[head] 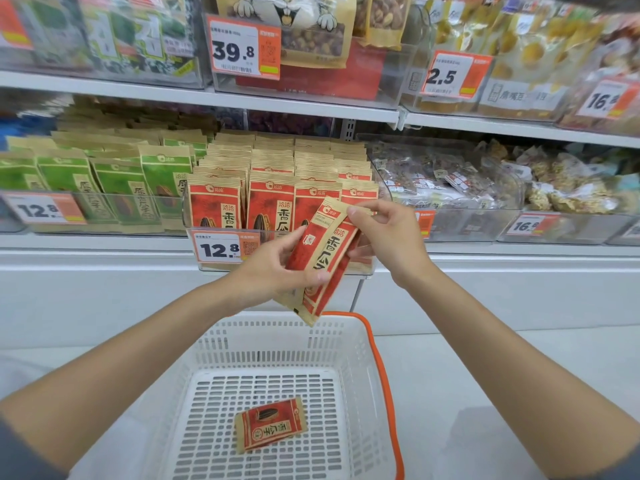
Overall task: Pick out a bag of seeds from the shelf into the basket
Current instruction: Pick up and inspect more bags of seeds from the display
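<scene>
I hold a red and tan bag of seeds (325,258) tilted in front of the shelf, above the far rim of the white basket (356,358). My left hand (273,268) grips its lower left side, thumb across the front. My right hand (388,233) pinches its upper right edge. A smaller red bag of seeds (270,424) lies flat on the basket's floor. Rows of the same red bags (270,188) stand upright in a clear shelf bin just behind my hands.
Green seed bags (104,181) fill the bin to the left. Clear bins of snack packs (485,181) sit to the right. An upper shelf (242,98) with price tags runs above. The basket has an orange handle (384,375) on its right side.
</scene>
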`<action>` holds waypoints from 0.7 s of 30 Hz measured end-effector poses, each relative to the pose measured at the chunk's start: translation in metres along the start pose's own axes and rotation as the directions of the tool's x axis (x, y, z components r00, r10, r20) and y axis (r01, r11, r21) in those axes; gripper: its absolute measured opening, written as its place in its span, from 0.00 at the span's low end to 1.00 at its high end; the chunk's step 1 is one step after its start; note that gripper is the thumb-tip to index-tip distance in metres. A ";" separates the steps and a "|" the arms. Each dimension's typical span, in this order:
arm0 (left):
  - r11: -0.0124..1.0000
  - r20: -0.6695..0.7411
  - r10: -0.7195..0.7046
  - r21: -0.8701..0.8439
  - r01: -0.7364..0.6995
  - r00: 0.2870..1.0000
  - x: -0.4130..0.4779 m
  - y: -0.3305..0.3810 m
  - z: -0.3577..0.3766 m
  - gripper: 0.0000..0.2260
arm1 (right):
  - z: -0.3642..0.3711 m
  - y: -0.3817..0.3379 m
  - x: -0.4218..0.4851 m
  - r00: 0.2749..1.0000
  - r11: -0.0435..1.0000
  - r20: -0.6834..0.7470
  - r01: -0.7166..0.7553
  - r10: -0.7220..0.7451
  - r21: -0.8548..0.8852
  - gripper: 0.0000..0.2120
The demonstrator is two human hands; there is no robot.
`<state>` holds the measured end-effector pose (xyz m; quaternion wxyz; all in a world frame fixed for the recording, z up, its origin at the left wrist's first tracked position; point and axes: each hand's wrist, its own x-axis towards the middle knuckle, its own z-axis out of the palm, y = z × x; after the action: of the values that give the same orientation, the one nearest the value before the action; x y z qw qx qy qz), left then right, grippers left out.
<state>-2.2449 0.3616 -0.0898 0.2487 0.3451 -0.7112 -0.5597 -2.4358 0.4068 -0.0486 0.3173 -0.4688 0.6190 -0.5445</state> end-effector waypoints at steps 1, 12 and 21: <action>0.999 0.016 -0.011 0.049 0.011 1.000 -0.001 -0.001 0.002 0.45 | 0.002 -0.001 -0.002 1.000 1.000 0.006 -0.003 0.003 0.025 0.06; 0.913 0.291 -0.085 -0.359 0.192 0.953 -0.003 0.001 -0.004 0.34 | 0.004 -0.011 -0.004 0.986 0.991 0.139 0.077 -0.092 0.112 0.06; 0.883 0.259 -0.093 -0.426 0.200 0.961 0.002 0.004 -0.004 0.26 | -0.005 0.003 0.008 0.976 0.992 0.177 0.126 -0.127 0.016 0.15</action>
<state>-2.2441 0.3582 -0.0848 0.1938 0.2641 -0.5591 -0.7617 -2.4439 0.4015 -0.0492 0.3368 -0.5532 0.5559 -0.5210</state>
